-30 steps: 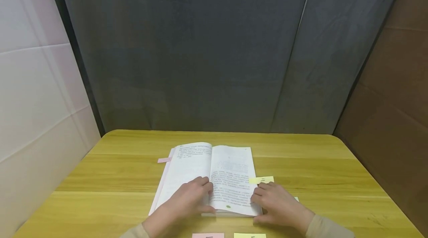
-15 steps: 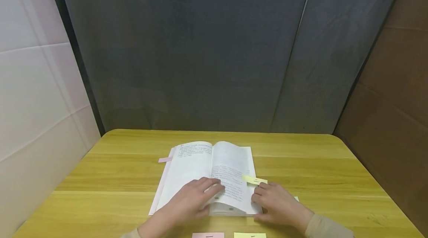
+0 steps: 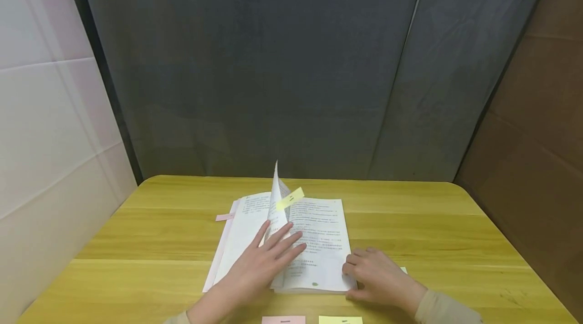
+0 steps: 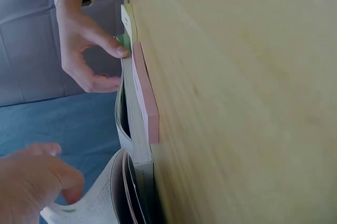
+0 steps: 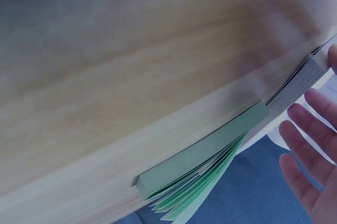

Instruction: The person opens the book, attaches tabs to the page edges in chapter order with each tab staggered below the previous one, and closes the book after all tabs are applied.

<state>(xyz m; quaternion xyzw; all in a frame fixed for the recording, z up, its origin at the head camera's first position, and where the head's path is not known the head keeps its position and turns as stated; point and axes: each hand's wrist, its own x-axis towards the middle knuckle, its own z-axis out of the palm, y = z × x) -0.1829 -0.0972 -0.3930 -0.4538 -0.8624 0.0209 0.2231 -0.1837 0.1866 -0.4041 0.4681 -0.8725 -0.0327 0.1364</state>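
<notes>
An open book (image 3: 319, 263) lies on the wooden table. One of its leaves (image 3: 275, 197) stands nearly upright at the spine and bears a yellow sticky tab (image 3: 290, 198). Against this leaf is my left hand (image 3: 268, 258), its fingers spread and straight, tips toward the spine. In the left wrist view, the leaf curves beside that hand's fingers (image 4: 71, 182). My right hand (image 3: 380, 276) holds the book's lower right edge; the left wrist view has its thumb at the page block and a finger over the top page. A pink tab (image 3: 224, 217) sticks out on the left side.
Along the table's near side lie a pink sticky-note pad (image 3: 283, 320) and a yellow one (image 3: 340, 320). Beside my right hand is a green pad (image 5: 200, 155) with fanned sheets, mostly hidden in the head view. Grey curtains hang behind the table (image 3: 136, 243).
The leaf with the yellow tab has swung up from the right side toward the left. My left hand has spread its fingers and pushed it over; my right hand has stayed in place.
</notes>
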